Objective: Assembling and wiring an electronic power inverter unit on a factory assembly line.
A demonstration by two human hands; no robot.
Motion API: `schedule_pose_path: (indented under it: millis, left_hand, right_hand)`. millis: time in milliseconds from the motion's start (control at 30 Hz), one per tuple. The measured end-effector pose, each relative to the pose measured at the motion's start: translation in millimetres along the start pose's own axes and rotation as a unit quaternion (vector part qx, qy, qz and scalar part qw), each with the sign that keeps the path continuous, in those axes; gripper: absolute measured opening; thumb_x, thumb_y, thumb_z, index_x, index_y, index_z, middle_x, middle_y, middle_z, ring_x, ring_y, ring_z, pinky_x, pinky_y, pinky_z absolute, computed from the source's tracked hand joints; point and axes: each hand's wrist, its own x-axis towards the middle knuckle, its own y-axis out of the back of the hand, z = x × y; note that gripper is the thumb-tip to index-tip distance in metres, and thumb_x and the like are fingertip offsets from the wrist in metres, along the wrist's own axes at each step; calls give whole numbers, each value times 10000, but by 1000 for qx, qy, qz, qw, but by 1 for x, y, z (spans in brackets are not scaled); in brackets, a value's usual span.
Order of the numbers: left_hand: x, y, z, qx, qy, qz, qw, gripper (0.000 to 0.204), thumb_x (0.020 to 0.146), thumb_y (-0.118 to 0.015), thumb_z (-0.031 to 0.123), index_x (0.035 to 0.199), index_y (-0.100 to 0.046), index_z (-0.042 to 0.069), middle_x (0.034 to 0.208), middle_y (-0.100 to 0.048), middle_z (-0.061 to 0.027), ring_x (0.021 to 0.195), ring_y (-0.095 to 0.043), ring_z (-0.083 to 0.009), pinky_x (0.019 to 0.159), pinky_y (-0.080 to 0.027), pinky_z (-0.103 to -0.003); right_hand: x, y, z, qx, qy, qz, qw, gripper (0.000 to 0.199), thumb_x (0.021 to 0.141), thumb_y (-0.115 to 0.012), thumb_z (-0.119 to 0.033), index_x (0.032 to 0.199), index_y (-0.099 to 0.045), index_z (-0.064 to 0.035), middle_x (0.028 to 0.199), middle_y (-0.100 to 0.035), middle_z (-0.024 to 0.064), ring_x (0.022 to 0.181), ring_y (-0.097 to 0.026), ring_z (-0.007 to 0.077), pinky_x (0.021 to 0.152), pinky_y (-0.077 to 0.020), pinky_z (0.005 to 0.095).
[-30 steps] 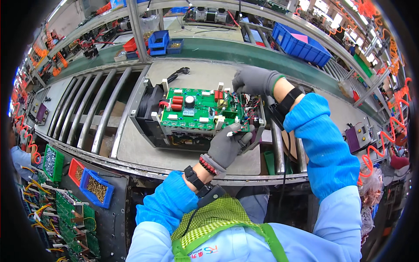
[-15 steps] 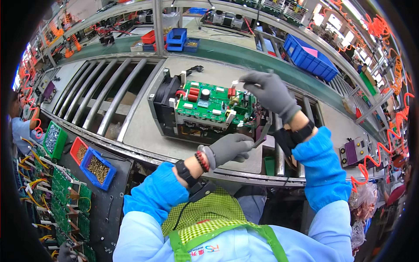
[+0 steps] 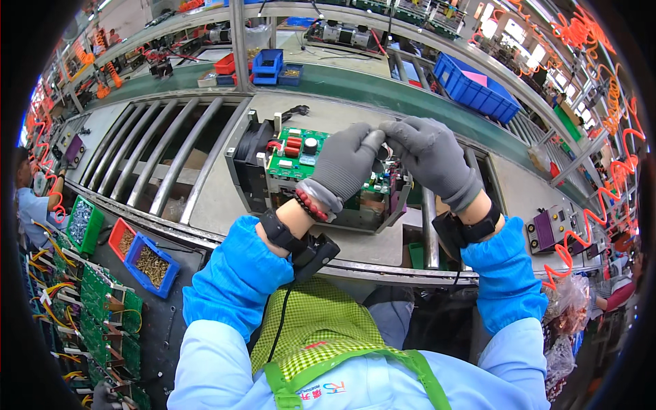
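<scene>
An electronic unit with a green circuit board [image 3: 290, 164] sits on the workbench in front of me. It has a black fan housing [image 3: 250, 154] at its left end, red coils [image 3: 293, 146] and a round capacitor [image 3: 311, 145]. Over the board's right part, my left hand [image 3: 344, 162], gloved in grey, is closed with thumb and fingers pinched. My right hand [image 3: 436, 160], also gloved, meets it fingertip to fingertip, its fingers closed as well. Whatever lies between the fingertips is too small to name. Both hands hide much of the board's right end.
Metal rollers [image 3: 186, 160] lie left of the unit. Screw bins, one blue [image 3: 152, 265] and one green [image 3: 85, 224], stand at lower left by stacked circuit boards [image 3: 102, 301]. A blue crate [image 3: 476, 87] sits at far right. Another unit [image 3: 552, 232] stands right. A person [image 3: 34, 198] works at left.
My left hand has moved up from the unit's front edge to above the board. My right hand has shifted slightly, and the two hands now meet. The view has moved a little.
</scene>
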Motion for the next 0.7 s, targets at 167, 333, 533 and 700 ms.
schedule_pose_path:
  millis: [167,333,533,700]
  left_hand:
    - [-1,-1,-3,-9,84,-25,996,270,964,-533,238,948,-629,-14,713,-665,-136,603,-653,-210,564,-489,-342]
    - [-56,-10,-9,-21,-33,-83,996,248,948,-548,240,995,-622,8,763,-645,-28,613,-615,-99,548,-472,-240]
    - [-67,-30,-66,-81,278,-221,931,267,931,-580,282,854,-642,34,751,-640,-24,605,-599,-73,554,-469,-233]
    - [-46,-46,-104,-151,323,-209,911,353,908,-577,363,826,-654,28,712,-639,-21,636,-593,-106,603,-463,-260]
  right_hand:
    - [5,2,39,34,26,-74,996,174,857,-600,-120,1016,-670,-121,835,-628,118,764,-630,345,653,-509,412]
    - [21,-14,82,-67,6,-183,981,154,844,-612,-183,942,-704,-109,911,-626,87,892,-602,312,783,-495,415]
    - [30,-47,93,-93,22,-306,947,174,823,-616,-259,843,-707,-112,868,-609,57,978,-555,274,833,-481,397]
    - [31,-63,94,-176,12,-374,910,185,824,-600,-276,852,-717,-136,890,-631,43,987,-558,262,819,-485,389]
